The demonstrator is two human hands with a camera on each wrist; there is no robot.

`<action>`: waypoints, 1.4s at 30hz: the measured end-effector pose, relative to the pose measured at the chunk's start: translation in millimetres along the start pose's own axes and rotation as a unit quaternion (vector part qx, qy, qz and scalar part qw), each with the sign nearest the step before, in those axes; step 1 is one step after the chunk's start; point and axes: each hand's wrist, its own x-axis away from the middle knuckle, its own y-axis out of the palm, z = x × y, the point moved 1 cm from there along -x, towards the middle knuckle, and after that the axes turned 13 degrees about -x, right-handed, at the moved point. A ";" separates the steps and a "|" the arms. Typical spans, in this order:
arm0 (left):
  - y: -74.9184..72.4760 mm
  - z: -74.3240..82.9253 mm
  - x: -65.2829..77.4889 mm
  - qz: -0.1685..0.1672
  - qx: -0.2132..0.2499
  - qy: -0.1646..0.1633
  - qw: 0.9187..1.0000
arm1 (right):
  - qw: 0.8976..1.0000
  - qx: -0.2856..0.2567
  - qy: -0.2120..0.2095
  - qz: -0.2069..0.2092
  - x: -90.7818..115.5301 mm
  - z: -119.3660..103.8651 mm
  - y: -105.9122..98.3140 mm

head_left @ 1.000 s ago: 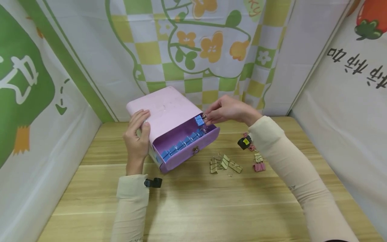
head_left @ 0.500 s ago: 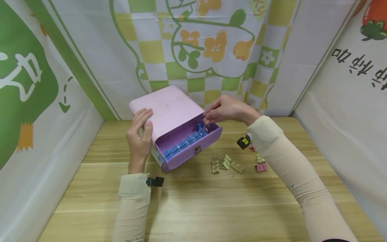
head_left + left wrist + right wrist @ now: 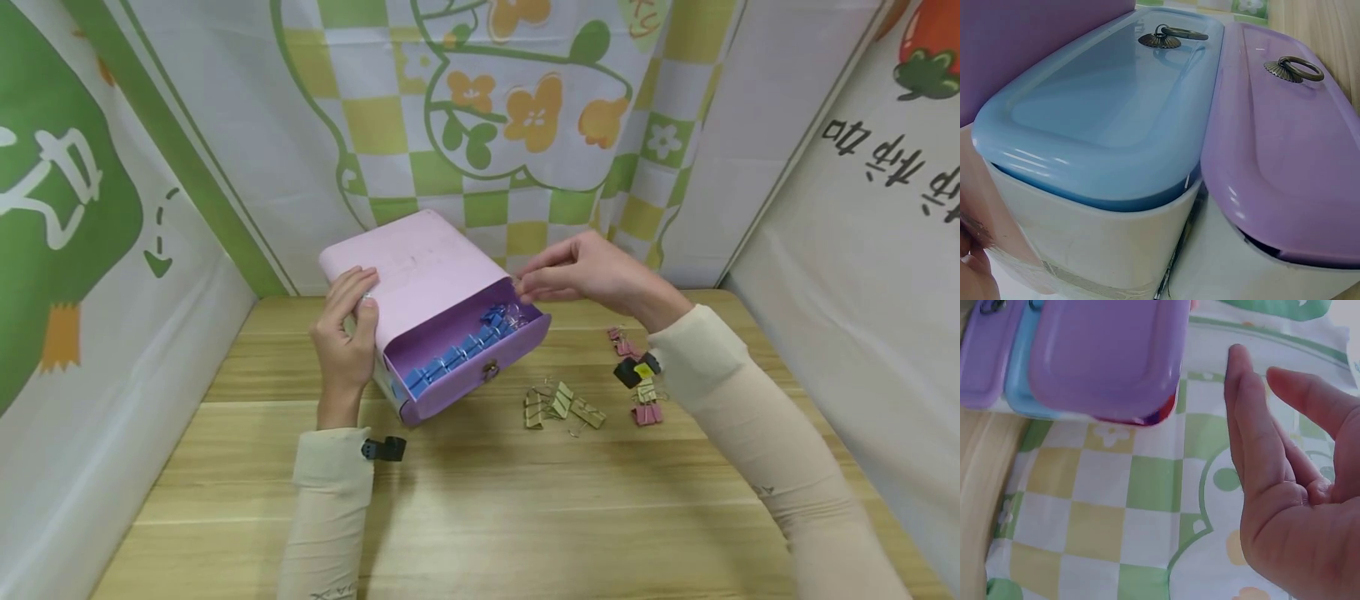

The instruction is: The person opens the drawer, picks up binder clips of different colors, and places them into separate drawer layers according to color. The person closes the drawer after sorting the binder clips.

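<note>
My left hand rests on the left edge of a pink-topped drawer box, fingers laid over its top. The box's purple drawer is pulled out. Blue binder clips stand in a row along the drawer's front wall, several of them, with a few dark blue ones and silver wire handles bunched at its right end. My right hand hovers by the drawer's back right corner. In the right wrist view, its fingers are straight and the thumb stands apart, with nothing between them.
On the wooden table lie yellow-green binder clips in front of the box. Pink binder clips and another yellow-green one lie further right. The left wrist view shows a blue drawer and a purple drawer front with ring pulls. Printed curtains surround the table.
My right hand has let go of a blue binder clip at the drawer's right end and moved up and right. The left hand has stayed on the box.
</note>
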 end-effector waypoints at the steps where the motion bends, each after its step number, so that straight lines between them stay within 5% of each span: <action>1: -0.3 0.3 -0.4 -0.001 0.001 0.000 1.000 | 1.000 -0.004 -0.002 -0.007 4.4 2.2 -0.1; 8: -2.8 0.8 -1.5 -0.005 0.001 -0.006 1.000 | 0.997 -0.003 0.011 -0.071 26.1 28.1 4.6; 19: -3.3 -1.8 0.3 -0.010 0.001 -0.012 1.000 | 0.989 -0.078 0.060 -0.112 31.7 106.9 34.3; 24: -4.2 -0.6 2.9 -0.018 -0.004 -0.018 1.000 | 0.981 -0.159 0.056 -0.100 27.8 135.9 52.0; 31: -3.8 0.6 3.0 -0.014 0.002 -0.011 1.000 | 0.954 -0.287 0.047 -0.073 20.3 149.6 77.1; 42: -3.3 0.9 0.7 -0.013 0.008 -0.010 1.000 | 0.937 -0.346 0.043 -0.019 13.6 149.5 91.4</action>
